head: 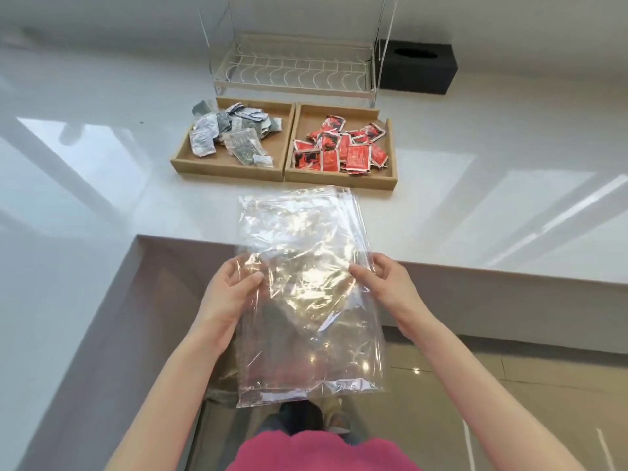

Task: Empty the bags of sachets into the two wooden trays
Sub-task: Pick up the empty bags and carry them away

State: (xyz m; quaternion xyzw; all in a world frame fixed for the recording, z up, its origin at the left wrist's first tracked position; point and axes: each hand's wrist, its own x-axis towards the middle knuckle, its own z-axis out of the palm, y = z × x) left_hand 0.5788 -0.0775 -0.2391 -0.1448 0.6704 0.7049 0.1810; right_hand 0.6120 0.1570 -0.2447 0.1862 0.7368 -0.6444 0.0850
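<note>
Two wooden trays stand side by side on the white counter. The left tray [224,164] holds several silver and grey sachets [231,134]. The right tray [339,180] holds several red sachets [343,149]. My left hand [231,287] and my right hand [384,283] each pinch a side of a clear plastic bag [306,300], held over the counter's front edge. The bag looks empty and seems to be more than one layer stacked; its upper end rests on the counter, its lower end hangs toward the floor.
A white wire dish rack [295,69] stands right behind the trays. A black tissue box [416,66] sits to its right. The glossy white counter [102,185] runs in an L along the left side. Tiled floor [509,385] lies below.
</note>
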